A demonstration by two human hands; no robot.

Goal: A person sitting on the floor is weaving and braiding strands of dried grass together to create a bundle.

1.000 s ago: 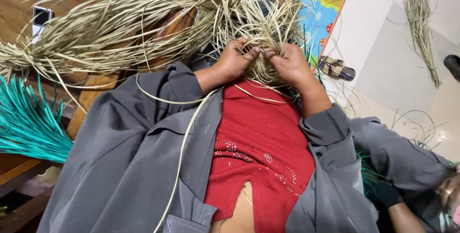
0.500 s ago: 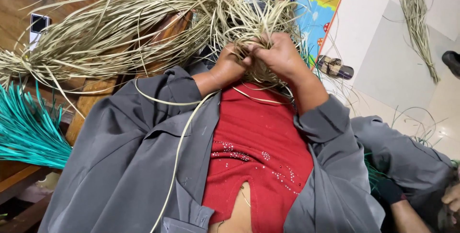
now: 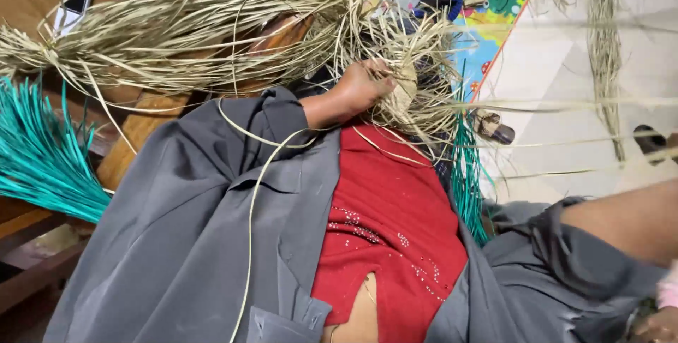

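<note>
Left hand (image 3: 361, 87), centre frame, grips a small woven knot of pale dry straw strands (image 3: 402, 92); right hand swung out past the right edge, can't tell its grip. Weaving barely begun imo, most of the loose straw bundle (image 3: 176, 39) upper left unused.

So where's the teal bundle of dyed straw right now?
In the head view, the teal bundle lies at the far left edge, on the wooden bench, just below the pale straw.
</note>
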